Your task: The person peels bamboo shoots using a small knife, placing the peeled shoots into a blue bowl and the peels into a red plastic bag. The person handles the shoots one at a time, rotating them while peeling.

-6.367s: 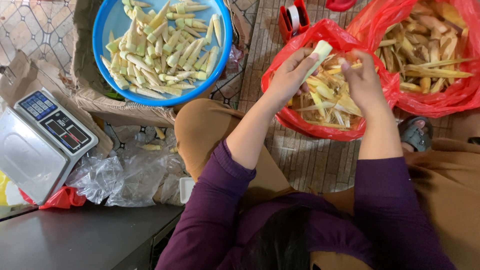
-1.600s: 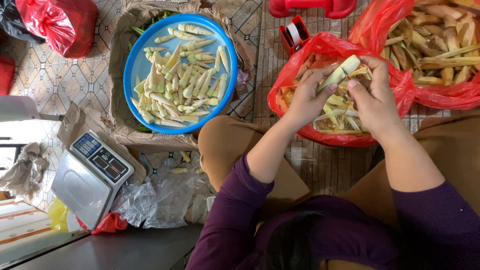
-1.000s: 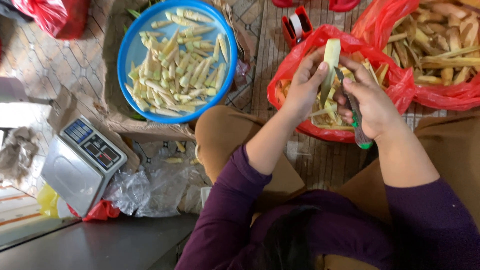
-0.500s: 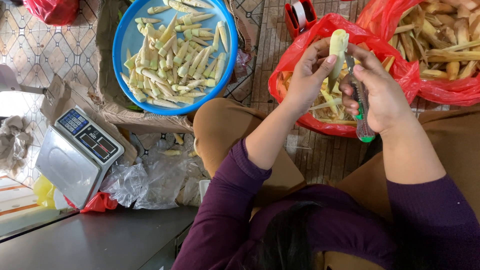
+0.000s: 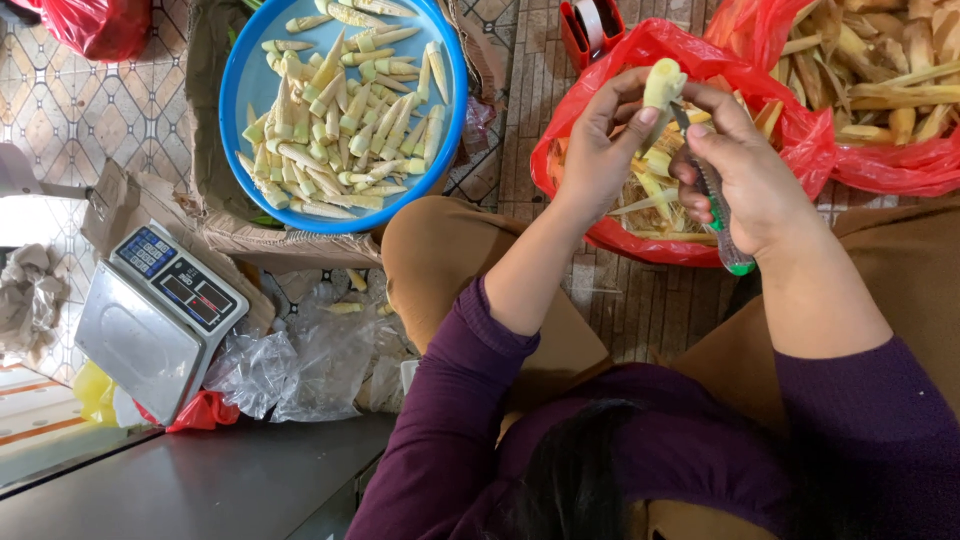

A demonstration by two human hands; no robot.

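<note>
Glossy red plastic bag point(image 5: 600, 215), smooth blue plastic bowl point(image 5: 245, 90), brushed metal scale point(image 5: 140, 335), crinkled clear plastic wrap point(image 5: 300, 365), green plastic knife handle point(image 5: 728, 245).

The left hand point(image 5: 600, 150) grips a pale bamboo shoot point(image 5: 662, 85) upright above a red plastic bag point(image 5: 640, 45) of peelings. The right hand point(image 5: 745, 175) holds a green-handled knife point(image 5: 722, 225), blade apparently touching the shoot. A blue bowl point(image 5: 250, 90) holds peeled shoots; a digital scale point(image 5: 155, 320) sits nearby.
</note>
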